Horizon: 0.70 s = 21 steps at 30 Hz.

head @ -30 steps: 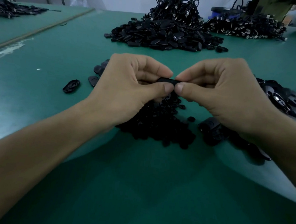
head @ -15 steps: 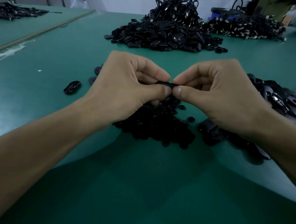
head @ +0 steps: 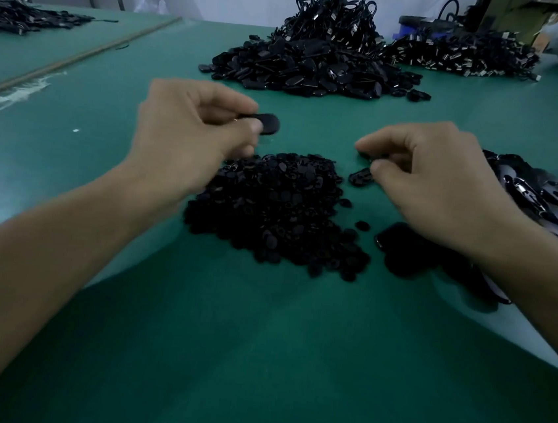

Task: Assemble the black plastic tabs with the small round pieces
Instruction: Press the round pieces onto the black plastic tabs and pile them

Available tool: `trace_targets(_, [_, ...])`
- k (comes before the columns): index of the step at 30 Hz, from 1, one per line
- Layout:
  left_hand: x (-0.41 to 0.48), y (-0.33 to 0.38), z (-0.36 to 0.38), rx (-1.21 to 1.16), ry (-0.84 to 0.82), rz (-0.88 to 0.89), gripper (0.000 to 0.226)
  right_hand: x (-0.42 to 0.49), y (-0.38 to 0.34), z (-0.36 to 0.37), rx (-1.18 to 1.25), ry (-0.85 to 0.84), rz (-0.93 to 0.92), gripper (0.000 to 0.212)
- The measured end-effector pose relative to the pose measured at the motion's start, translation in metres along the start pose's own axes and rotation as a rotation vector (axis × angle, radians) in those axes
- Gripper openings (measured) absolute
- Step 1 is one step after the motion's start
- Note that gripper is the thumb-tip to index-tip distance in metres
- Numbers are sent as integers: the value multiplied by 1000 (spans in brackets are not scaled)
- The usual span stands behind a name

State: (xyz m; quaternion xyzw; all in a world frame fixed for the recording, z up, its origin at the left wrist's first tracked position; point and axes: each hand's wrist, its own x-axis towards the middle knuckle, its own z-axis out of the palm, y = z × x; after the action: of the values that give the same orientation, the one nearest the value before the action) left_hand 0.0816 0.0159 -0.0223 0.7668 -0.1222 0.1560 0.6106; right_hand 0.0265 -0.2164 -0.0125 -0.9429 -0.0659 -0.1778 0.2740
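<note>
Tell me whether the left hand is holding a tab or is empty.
Holding: the left hand pinches a black tab between thumb and forefinger, its rounded end sticking out.

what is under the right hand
Black tabs lie on the green table below the right hand. The hand and wrist cover the rest of that pile.

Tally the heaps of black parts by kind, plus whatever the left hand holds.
Small round pieces heap: 1
Flat tab heaps: 2, near right heap and far middle heap
Corded parts heap, far right: 1
Far left heap, kind unclear: 1
Tab pinched by left hand: 1
Total: 6
</note>
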Motion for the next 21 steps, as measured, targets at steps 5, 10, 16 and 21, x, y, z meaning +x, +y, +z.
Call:
trace_targets(5, [20, -23, -23, 125, 146, -11, 17, 0, 0, 1, -274, -154, -38, 32])
trace_targets(10, [27, -38, -31, 295, 155, 16, 19, -1, 1, 1, -294, -164, -52, 16])
trace_targets(16, [29, -41, -30, 452, 127, 37, 15, -3, -5, 2, -319, -142, -19, 13])
trace_targets(21, [27, -40, -30, 557, 122, 27, 13, -3, -7, -2, -250, 52, -80, 27])
